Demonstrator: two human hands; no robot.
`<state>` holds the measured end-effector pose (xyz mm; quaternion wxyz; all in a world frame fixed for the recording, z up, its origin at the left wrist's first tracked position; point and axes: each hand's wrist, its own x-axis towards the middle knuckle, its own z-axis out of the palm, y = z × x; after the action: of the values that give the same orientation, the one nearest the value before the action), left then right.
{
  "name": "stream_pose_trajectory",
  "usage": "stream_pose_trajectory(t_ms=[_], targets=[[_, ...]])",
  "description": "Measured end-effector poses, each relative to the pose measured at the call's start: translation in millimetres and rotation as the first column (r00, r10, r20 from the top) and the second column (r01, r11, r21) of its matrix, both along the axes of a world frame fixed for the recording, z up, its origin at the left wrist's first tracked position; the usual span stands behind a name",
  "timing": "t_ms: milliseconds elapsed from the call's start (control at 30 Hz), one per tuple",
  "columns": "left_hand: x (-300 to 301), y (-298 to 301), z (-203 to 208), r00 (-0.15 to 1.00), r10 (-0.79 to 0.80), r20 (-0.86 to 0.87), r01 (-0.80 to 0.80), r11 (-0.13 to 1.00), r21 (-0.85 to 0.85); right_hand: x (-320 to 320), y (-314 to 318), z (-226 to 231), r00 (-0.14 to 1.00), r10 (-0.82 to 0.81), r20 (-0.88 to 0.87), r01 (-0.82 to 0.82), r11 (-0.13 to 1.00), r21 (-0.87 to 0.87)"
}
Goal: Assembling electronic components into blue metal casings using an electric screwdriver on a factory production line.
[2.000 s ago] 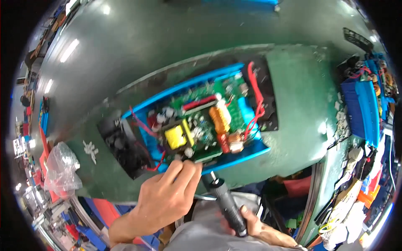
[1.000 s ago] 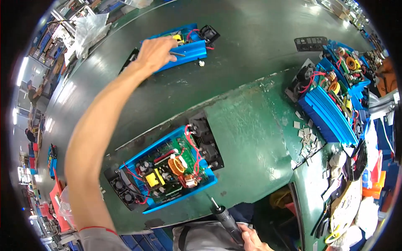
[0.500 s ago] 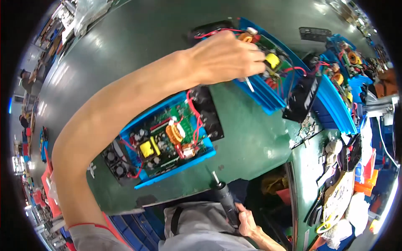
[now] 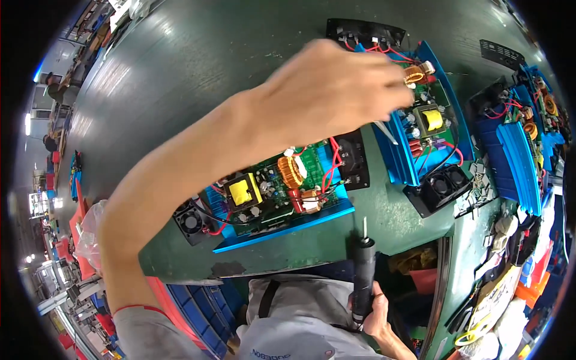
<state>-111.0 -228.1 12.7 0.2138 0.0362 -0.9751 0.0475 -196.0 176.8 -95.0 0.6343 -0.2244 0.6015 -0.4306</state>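
My left hand (image 4: 342, 90) reaches across the bench, fingers closed round a slim silver tool like tweezers (image 4: 387, 133), which points down by the left wall of a blue metal housing (image 4: 403, 153). Inside that housing is a circuit board with a yellow transformer (image 4: 432, 120) and a copper coil. A second blue housing (image 4: 288, 227) with a similar green board lies partly hidden under my left forearm. Low in front of my body, my right hand (image 4: 378, 315) grips a black electric screwdriver (image 4: 363, 273), its bit pointing up and away from me.
Fan panels (image 4: 441, 189) and black end plates (image 4: 366, 31) hang on wires from the housings. More blue units (image 4: 519, 162) stand at the right, beside a pile of small metal pieces (image 4: 477, 186). A slotted black plate (image 4: 503, 54) lies at the far right. Bags and cables crowd the right edge.
The view has shifted, so the housings sit further right. My left hand has drawn leftward relative to the right housing and is blurred. The screwdriver has swung from tilted to nearly upright.
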Motion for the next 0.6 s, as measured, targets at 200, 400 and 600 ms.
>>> stream_pose_trajectory(t_ms=[200,400,600], targets=[[137.5,72.5,17.8,0.829,0.557,0.050,-0.544,0.784,0.300,-20.4,-42.5,57.7,0.999,0.034,-0.008,-0.033,0.997,0.063],[203.6,175.2,-4.2,0.696,0.709,0.108,-0.654,0.566,0.502,-32.7,-96.4,68.9,0.712,0.029,-0.701,-0.115,0.991,-0.075],[204.6,198.0,-38.8,0.604,0.790,0.104,-0.737,0.504,0.450,-1.3,-131.0,120.2,0.511,-0.171,-0.843,-0.485,0.752,-0.446]])
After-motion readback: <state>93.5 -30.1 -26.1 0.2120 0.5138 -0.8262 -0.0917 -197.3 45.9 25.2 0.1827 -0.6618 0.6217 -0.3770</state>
